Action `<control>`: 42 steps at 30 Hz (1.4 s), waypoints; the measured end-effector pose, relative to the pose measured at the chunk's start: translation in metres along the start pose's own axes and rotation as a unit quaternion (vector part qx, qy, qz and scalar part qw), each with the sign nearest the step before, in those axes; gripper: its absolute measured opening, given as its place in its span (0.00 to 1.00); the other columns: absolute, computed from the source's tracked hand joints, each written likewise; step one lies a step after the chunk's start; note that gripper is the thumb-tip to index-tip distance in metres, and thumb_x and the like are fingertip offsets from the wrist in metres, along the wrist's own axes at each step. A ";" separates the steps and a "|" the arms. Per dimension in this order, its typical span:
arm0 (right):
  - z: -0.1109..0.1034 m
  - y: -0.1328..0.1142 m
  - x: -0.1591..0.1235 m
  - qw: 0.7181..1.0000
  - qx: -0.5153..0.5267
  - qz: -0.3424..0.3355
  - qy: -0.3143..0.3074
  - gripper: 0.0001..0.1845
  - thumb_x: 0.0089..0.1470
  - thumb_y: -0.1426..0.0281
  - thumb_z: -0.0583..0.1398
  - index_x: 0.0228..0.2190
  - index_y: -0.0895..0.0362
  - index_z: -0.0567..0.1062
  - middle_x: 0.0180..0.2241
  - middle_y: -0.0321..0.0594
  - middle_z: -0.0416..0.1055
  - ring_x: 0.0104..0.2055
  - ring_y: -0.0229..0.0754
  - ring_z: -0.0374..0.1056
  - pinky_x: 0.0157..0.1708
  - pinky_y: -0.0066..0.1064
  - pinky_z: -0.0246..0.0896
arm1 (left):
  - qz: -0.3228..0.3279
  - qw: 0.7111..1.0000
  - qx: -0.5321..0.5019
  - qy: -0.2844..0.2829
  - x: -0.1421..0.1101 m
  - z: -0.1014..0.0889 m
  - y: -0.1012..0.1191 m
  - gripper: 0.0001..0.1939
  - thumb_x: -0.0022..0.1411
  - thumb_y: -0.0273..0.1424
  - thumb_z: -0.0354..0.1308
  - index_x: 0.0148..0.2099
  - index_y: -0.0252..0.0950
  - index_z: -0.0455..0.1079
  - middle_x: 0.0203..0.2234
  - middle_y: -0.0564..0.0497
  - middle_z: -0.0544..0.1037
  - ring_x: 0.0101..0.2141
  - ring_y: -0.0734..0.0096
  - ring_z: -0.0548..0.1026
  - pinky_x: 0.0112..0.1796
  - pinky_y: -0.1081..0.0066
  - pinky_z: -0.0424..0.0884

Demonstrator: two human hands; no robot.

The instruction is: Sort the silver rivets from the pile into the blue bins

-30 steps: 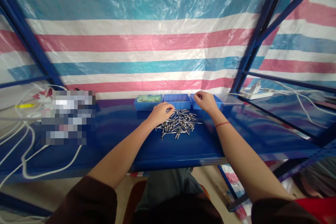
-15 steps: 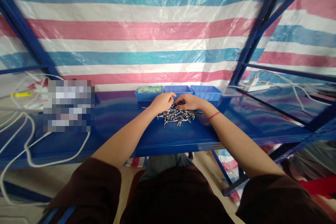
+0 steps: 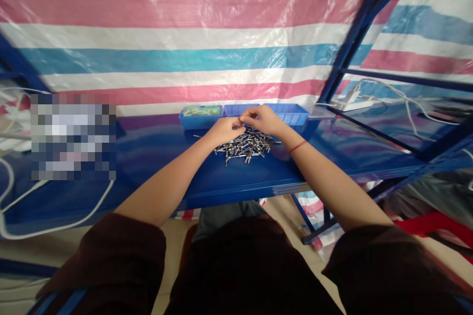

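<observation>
A striped plastic sheet (image 3: 185, 56) in red, white and blue hung behind everything, glossy and creased. In front of it ran a blue table (image 3: 158, 182), with a blue metal frame (image 3: 350, 54) rising at the right. On the table's left side a pixelated patch hid whatever lay there; a white cable (image 3: 88, 219) looped out below it. Along the far side stood three blue bins in a row: the left bin (image 3: 199, 122) held something green, the middle bin (image 3: 234, 110) was partly covered by the hands, and the right bin (image 3: 295, 117) sat beside a clear, shallow tray (image 3: 322, 112). Farther right, a white power strip (image 3: 356, 104) lay beyond the frame. The loose heap of slim metal pieces (image 3: 246, 147) was spread on the table in front of the bins, the pieces crossing at all angles. Both hands met over its far edge. The left hand (image 3: 223, 130) was curled, thumb toward the heap; the right hand (image 3: 264, 119) was bent over from the other side, thumb and forefinger drawn close at the left fingertips. Whether either pinched a piece could not be told. A thin red cord (image 3: 297, 146) circled the right wrist. One stray metal piece (image 3: 197, 136) poked out left of the left hand.
</observation>
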State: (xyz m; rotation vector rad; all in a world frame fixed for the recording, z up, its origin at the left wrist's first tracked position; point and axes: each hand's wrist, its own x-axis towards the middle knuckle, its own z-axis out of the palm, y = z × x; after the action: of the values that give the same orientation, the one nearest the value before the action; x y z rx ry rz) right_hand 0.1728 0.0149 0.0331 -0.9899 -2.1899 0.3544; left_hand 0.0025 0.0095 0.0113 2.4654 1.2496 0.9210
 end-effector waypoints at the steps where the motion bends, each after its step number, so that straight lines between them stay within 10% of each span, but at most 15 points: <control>1: 0.000 -0.001 0.000 0.999 0.032 0.006 0.011 0.12 0.52 0.65 0.57 0.28 0.61 0.76 0.26 0.38 0.73 0.29 0.35 0.64 0.32 0.27 0.57 | -0.006 1.000 -0.014 0.017 0.000 0.002 0.000 0.12 0.58 0.33 0.53 0.37 0.32 0.74 0.32 0.48 0.79 0.35 0.65 0.75 0.39 0.69 0.68; 10: 0.003 -0.008 0.000 0.975 0.211 0.052 0.037 0.19 0.45 0.61 0.64 0.36 0.63 0.74 0.27 0.40 0.72 0.25 0.33 0.63 0.23 0.26 0.56 | -0.012 0.989 -0.117 0.094 0.003 0.009 -0.002 0.16 0.62 0.36 0.48 0.37 0.31 0.73 0.32 0.47 0.79 0.34 0.67 0.75 0.36 0.71 0.67; 29: 0.000 -0.004 0.002 0.995 0.009 -0.063 0.082 0.11 0.49 0.65 0.59 0.30 0.60 0.77 0.32 0.43 0.74 0.31 0.37 0.65 0.32 0.30 0.59 | -0.053 0.980 -0.113 0.153 0.000 0.004 -0.001 0.11 0.53 0.37 0.58 0.31 0.34 0.71 0.26 0.51 0.76 0.29 0.70 0.73 0.32 0.72 0.66; 35: -0.018 0.008 0.001 0.991 -0.097 -0.013 0.088 0.12 0.52 0.66 0.56 0.29 0.60 0.77 0.30 0.44 0.75 0.30 0.40 0.66 0.33 0.32 0.60 | -0.031 0.996 0.020 0.082 -0.003 -0.020 0.013 0.23 0.54 0.42 0.58 0.49 0.34 0.69 0.38 0.45 0.77 0.39 0.62 0.75 0.41 0.66 0.68; 38: -0.035 0.027 -0.001 0.964 -0.186 0.081 0.171 0.14 0.53 0.68 0.53 0.29 0.60 0.77 0.31 0.48 0.75 0.33 0.45 0.68 0.36 0.36 0.61 | -0.054 0.993 0.093 0.047 -0.009 -0.045 0.026 0.31 0.58 0.48 0.50 0.58 0.35 0.61 0.49 0.41 0.72 0.47 0.58 0.72 0.47 0.63 0.65; 42: -0.048 0.043 -0.006 0.924 -0.312 0.187 0.119 0.16 0.54 0.64 0.54 0.32 0.62 0.77 0.34 0.55 0.74 0.39 0.53 0.69 0.42 0.44 0.60 | -0.096 0.977 0.177 -0.070 -0.035 -0.069 0.031 0.36 0.58 0.55 0.41 0.59 0.38 0.60 0.57 0.41 0.65 0.56 0.52 0.63 0.53 0.58 0.59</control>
State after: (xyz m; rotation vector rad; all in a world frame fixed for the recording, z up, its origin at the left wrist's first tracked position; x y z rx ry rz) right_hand 0.2325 0.0371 0.0437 -1.7072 -1.9062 -0.3165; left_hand -0.0353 -0.0423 0.0641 2.5482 1.6867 0.5016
